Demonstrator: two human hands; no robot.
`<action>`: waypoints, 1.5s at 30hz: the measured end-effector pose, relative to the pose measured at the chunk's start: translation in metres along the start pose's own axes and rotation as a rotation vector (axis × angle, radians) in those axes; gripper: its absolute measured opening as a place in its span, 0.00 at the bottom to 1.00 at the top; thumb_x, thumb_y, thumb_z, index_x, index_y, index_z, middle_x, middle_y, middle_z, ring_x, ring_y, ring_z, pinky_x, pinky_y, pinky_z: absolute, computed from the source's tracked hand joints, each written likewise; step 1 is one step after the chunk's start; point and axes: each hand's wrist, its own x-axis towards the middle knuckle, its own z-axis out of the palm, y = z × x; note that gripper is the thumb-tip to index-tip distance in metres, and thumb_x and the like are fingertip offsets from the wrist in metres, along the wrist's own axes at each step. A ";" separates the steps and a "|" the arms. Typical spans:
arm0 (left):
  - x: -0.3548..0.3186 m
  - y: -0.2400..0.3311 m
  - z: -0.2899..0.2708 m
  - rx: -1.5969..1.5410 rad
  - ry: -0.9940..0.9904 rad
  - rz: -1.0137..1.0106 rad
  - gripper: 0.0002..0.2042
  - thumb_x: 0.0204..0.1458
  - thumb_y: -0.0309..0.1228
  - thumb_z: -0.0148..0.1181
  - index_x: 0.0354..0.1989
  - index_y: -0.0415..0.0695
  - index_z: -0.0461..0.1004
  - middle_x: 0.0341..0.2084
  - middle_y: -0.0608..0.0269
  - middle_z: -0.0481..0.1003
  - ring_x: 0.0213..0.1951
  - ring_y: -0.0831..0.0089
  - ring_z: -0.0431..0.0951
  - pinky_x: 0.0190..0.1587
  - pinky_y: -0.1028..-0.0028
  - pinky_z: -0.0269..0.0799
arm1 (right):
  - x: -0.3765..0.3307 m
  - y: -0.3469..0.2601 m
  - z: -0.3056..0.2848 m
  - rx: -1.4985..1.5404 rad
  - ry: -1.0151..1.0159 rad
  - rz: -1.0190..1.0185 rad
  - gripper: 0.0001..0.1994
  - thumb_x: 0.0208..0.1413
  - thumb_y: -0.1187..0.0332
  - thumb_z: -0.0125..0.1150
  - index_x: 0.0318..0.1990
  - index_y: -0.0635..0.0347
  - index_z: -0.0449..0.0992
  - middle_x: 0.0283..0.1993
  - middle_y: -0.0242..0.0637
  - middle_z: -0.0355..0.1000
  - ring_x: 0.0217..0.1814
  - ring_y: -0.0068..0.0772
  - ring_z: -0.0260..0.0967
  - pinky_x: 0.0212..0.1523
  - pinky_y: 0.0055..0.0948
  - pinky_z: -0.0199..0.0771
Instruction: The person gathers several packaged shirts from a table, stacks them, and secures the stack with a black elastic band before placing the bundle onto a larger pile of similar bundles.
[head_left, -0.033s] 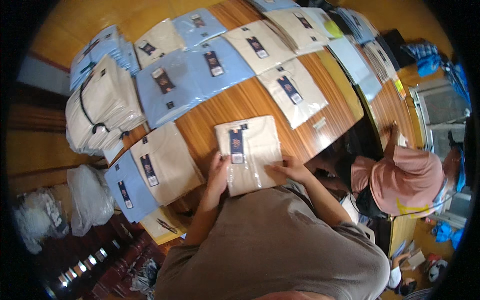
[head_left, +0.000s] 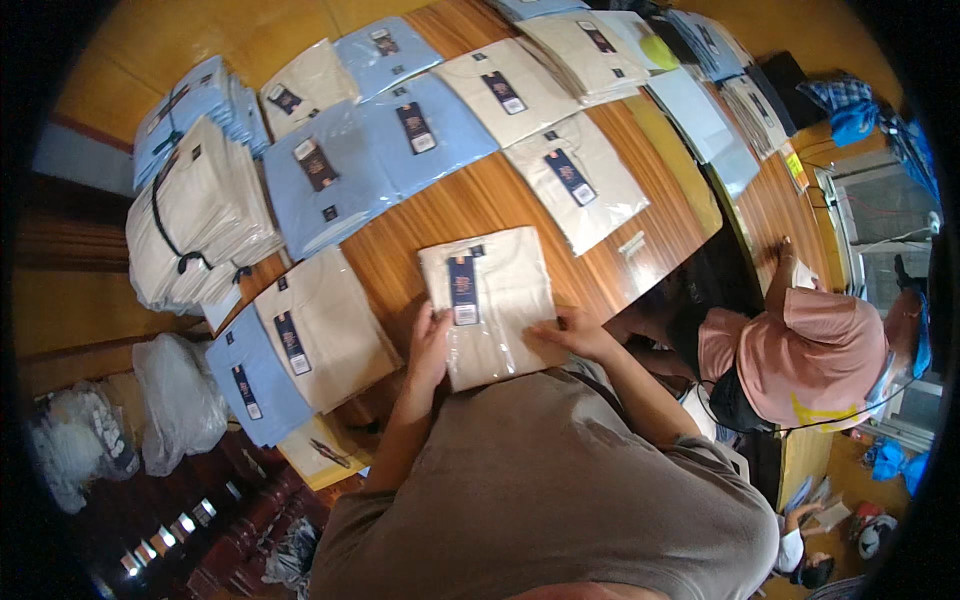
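Our left hand (head_left: pixel 430 347) and right hand (head_left: pixel 583 334): grips closed on opposite sides of one cream pack (head_left: pixel 500 345), near the shirt (head_left: pixel 560 475); we see blue packs (head_left: pixel 448 140) on the table (head_left: pixel 445 205) beyond.

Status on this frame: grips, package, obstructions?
Left grip and right grip on bagged cream garment. Dark label facing up. No other item on top.
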 end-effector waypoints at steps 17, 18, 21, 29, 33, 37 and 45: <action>0.114 0.039 0.214 0.319 0.066 0.266 0.19 0.64 0.30 0.63 0.58 0.32 0.69 0.42 0.52 0.81 0.41 0.72 0.83 0.37 0.74 0.80 | 0.067 0.007 -0.236 -0.194 0.615 -0.347 0.25 0.63 0.64 0.67 0.63 0.69 0.73 0.32 0.50 0.74 0.30 0.34 0.73 0.33 0.35 0.73; 0.134 0.033 0.219 0.373 0.080 0.244 0.19 0.63 0.31 0.64 0.55 0.31 0.70 0.39 0.52 0.81 0.37 0.72 0.84 0.32 0.74 0.80 | 0.083 0.010 -0.251 -0.286 0.631 -0.378 0.25 0.63 0.65 0.67 0.63 0.68 0.73 0.35 0.53 0.75 0.31 0.39 0.74 0.34 0.37 0.75; 0.160 0.019 0.226 0.308 0.084 0.025 0.15 0.62 0.33 0.66 0.45 0.31 0.73 0.30 0.53 0.80 0.24 0.71 0.83 0.21 0.75 0.78 | 0.121 0.043 -0.275 -0.469 0.694 -0.562 0.26 0.61 0.64 0.68 0.64 0.67 0.73 0.39 0.58 0.76 0.33 0.46 0.76 0.37 0.40 0.77; 0.150 0.006 0.208 0.530 0.226 0.343 0.08 0.63 0.29 0.64 0.42 0.37 0.77 0.33 0.59 0.83 0.30 0.72 0.81 0.34 0.71 0.77 | 0.112 0.049 -0.281 -0.447 0.624 -0.362 0.28 0.64 0.52 0.64 0.65 0.61 0.73 0.45 0.57 0.75 0.45 0.52 0.75 0.48 0.44 0.76; 0.124 0.010 0.166 0.997 0.382 0.694 0.10 0.63 0.31 0.62 0.49 0.40 0.78 0.44 0.55 0.83 0.46 0.60 0.81 0.51 0.61 0.77 | 0.105 0.049 -0.278 -0.557 0.876 -0.334 0.31 0.63 0.50 0.64 0.65 0.63 0.69 0.51 0.56 0.72 0.55 0.58 0.74 0.55 0.49 0.76; 0.094 0.015 0.105 1.343 0.395 0.858 0.17 0.58 0.30 0.63 0.56 0.42 0.77 0.57 0.50 0.77 0.59 0.47 0.75 0.62 0.53 0.68 | 0.099 -0.024 -0.273 -0.473 0.875 -0.558 0.20 0.64 0.58 0.63 0.57 0.62 0.75 0.47 0.49 0.74 0.50 0.49 0.76 0.50 0.43 0.78; 0.092 0.021 0.080 1.408 0.275 0.713 0.26 0.54 0.34 0.65 0.63 0.43 0.73 0.68 0.50 0.68 0.70 0.49 0.65 0.69 0.51 0.63 | 0.299 -0.233 -0.205 0.054 0.219 -0.816 0.15 0.66 0.64 0.61 0.52 0.66 0.78 0.42 0.44 0.82 0.43 0.31 0.80 0.42 0.30 0.80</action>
